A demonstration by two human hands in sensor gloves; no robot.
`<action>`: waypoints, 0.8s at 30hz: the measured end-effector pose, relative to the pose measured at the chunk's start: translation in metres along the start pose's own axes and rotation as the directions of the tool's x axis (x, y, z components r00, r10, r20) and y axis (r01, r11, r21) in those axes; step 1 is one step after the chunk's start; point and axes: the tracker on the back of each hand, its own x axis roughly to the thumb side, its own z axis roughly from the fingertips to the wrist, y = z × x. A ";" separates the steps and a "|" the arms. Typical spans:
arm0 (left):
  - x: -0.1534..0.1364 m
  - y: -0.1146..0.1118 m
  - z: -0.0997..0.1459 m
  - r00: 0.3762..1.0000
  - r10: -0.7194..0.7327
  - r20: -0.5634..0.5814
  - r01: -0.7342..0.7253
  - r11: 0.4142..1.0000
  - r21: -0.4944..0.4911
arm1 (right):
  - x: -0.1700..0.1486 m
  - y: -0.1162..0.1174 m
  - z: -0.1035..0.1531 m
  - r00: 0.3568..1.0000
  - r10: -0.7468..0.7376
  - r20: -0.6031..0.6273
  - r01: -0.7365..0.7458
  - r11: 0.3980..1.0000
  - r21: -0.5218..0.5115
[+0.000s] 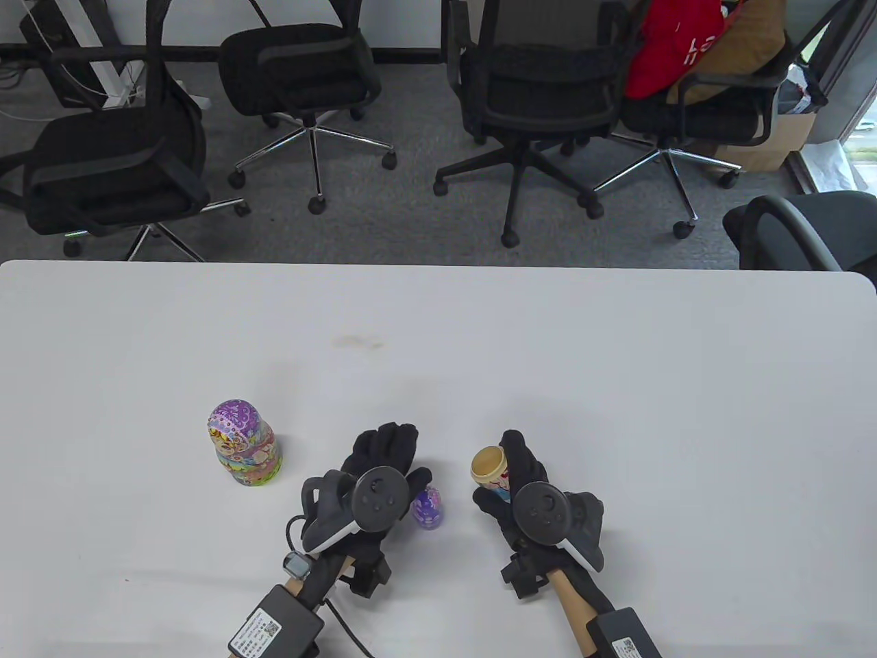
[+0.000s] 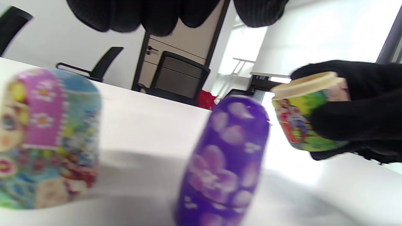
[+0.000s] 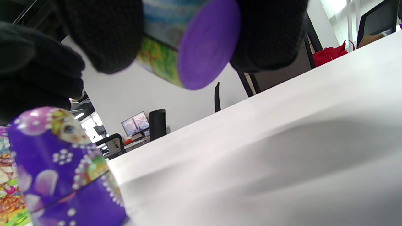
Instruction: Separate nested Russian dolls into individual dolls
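Observation:
A small purple doll (image 1: 428, 508) stands closed on the white table (image 1: 616, 384), between my hands; it shows close up in the left wrist view (image 2: 226, 163) and the right wrist view (image 3: 62, 169). My left hand (image 1: 410, 456) is just left of it, fingers spread, holding nothing. My right hand (image 1: 510, 473) grips the lower half of a doll (image 1: 488, 466), hollow side up, a little above the table; it also shows in the left wrist view (image 2: 306, 119), and the right wrist view shows its purple base (image 3: 201, 44). A larger closed doll (image 1: 243, 445) stands to the left.
Several black office chairs (image 1: 527, 82) stand on the grey carpet beyond the table's far edge. A red bag (image 1: 668, 41) lies on one chair. The table's far half is bare white surface.

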 end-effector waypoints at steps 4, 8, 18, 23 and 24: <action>-0.016 -0.008 -0.005 0.997 -0.021 -0.069 0.017 0.998 -0.056 | 0.001 0.000 0.000 1.000 0.001 0.003 -0.001 1.000 0.003; -0.026 -0.019 -0.008 0.993 -0.032 -0.117 0.017 0.992 -0.128 | 0.001 0.000 0.000 1.000 0.001 0.003 -0.001 1.000 0.002; -0.037 -0.046 -0.012 0.980 -0.134 -0.144 0.090 0.957 -0.275 | 0.001 0.000 0.001 1.000 -0.004 0.006 0.004 1.000 0.006; -0.037 -0.048 -0.013 0.974 -0.187 -0.128 0.150 0.955 -0.255 | 0.001 0.000 0.001 1.000 -0.003 0.006 0.003 1.000 0.007; -0.037 -0.047 -0.013 0.972 -0.197 -0.127 0.162 0.956 -0.245 | 0.001 0.000 0.001 1.000 -0.004 0.006 0.004 1.000 0.007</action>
